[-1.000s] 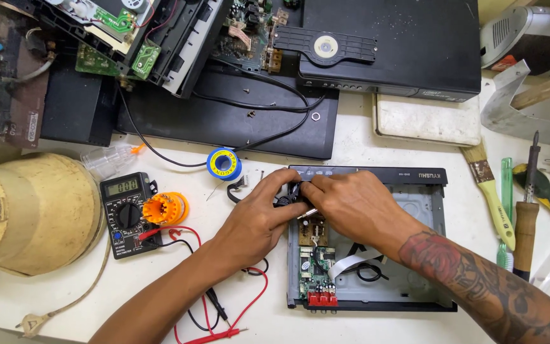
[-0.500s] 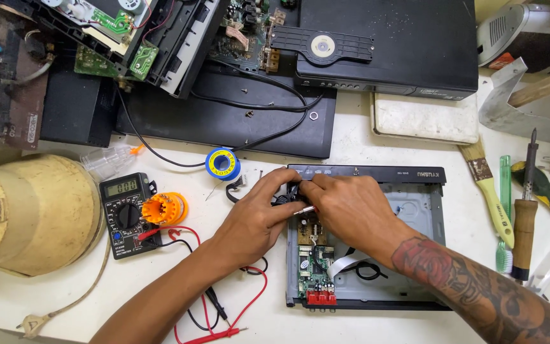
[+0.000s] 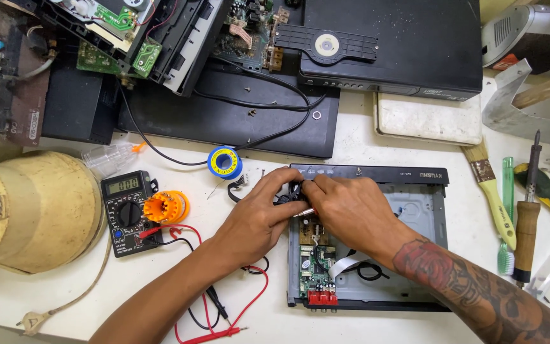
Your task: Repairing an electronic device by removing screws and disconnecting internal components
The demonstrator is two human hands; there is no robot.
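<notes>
Player chassis (image 3: 415, 204), lid off, is lying open while left hand (image 3: 259, 216) and right hand (image 3: 351, 210) are pinching a small black part (image 3: 294, 193) at its corner, fingers curled tight.

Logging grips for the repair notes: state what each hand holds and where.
Both the left hand and right hand pinch a small black part at the open player chassis corner; exact grip points are hidden by fingers.

An open player case (image 3: 377, 191) lies on the worktop (image 3: 351, 150), a circuit board (image 3: 316, 271) inside at its left, and both hands meet over its rear left corner. Left of it sit a solder spool (image 3: 225, 162), a multimeter (image 3: 126, 212) and a big drum (image 3: 30, 213). To its right lie a brush (image 3: 490, 191) and a screwdriver (image 3: 528, 216); behind stand stacked players (image 3: 389, 44).
</notes>
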